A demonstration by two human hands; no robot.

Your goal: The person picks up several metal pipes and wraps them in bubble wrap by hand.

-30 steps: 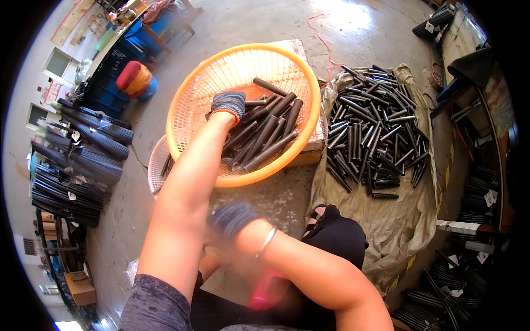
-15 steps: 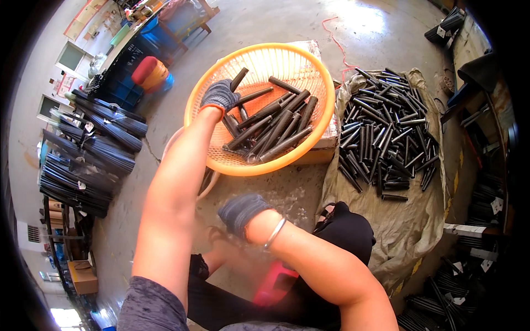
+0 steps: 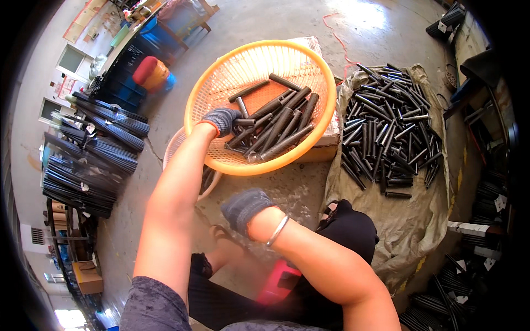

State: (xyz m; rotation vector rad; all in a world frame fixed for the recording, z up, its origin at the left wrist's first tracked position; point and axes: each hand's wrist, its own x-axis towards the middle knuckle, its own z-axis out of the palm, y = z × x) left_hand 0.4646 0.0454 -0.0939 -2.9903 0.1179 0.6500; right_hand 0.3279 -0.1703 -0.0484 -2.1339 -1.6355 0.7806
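My left hand (image 3: 222, 122), in a grey knit glove with an orange cuff, is inside the near left of an orange plastic basket (image 3: 327, 71). Its fingers are closed around a short black tube (image 3: 243, 122), whose end sticks out to the right. Several more black tubes (image 3: 284, 121) lie loosely piled in the basket. Lower down, my right hand (image 3: 245, 211), in a dark glove with a metal bangle on its wrist, hovers in front of my lap. It is curled closed and slightly blurred; its fingertips and anything in them are hidden.
A big heap of black tubes (image 3: 386, 129) covers a tan sheet (image 3: 417, 220) to the right. The basket rests on a box (image 3: 317, 156), with a second basket (image 3: 173, 148) partly beneath it. Bundled dark rods (image 3: 83, 176) stand at the left; a pink object (image 3: 279, 282) is between my legs.
My left hand has moved down and nearer within the basket. A tube that stuck up past its fingers no longer does. My right hand has barely shifted.
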